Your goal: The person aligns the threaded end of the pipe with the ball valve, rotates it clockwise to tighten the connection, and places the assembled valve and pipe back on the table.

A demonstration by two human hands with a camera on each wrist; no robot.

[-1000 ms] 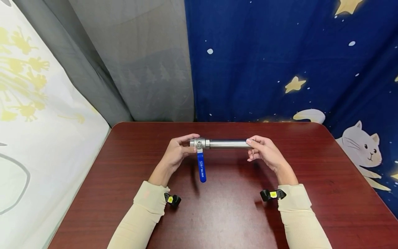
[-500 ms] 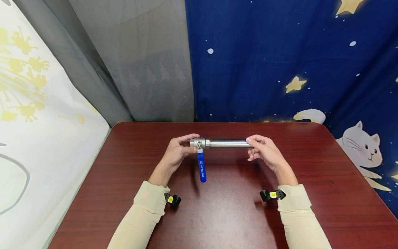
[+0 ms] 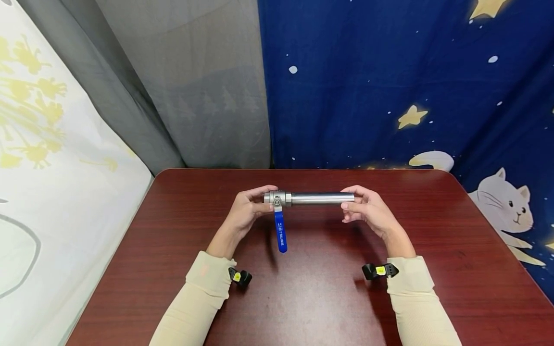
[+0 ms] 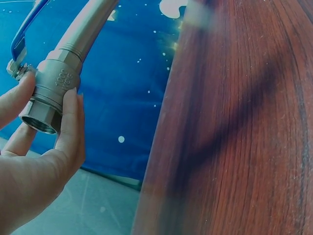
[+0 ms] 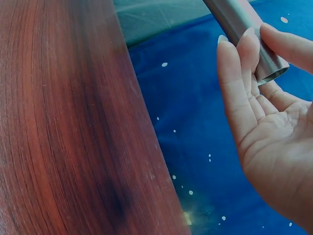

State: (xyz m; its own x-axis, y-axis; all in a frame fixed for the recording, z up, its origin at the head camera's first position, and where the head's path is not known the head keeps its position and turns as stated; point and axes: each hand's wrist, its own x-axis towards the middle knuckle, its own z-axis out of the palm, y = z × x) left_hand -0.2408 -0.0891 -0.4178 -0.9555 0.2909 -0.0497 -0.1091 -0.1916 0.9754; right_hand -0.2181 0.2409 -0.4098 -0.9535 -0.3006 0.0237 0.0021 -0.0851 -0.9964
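1. The left hand [image 3: 242, 211] is gripping the valve [image 3: 283, 197], thumb on the near side and fingers reaching round the far side.
2. The right hand [image 3: 373, 211] is pinching the pipe [image 3: 320, 198] near its free end between thumb and fingertips; the open end is facing that palm.
3. The hands are staying well apart, one at each end of the joined piece.
4. Valve and pipe are forming one straight line, lying roughly level above the table [image 3: 311, 298] and running left to right in the head view.
5. The blue handle [image 3: 281, 233] is standing crosswise to the pipe, pointing toward the person and bearing white lettering.
6. The valve's open hexagonal end is showing in the left wrist view, with raised lettering on the body.
7. Pale sleeves [image 3: 190, 307] are covering both forearms; a black camera [image 3: 240, 277] is sitting at each cuff.
8. A blue curtain [image 3: 337, 96] and a grey curtain [image 3: 207, 72] are hanging behind the table.
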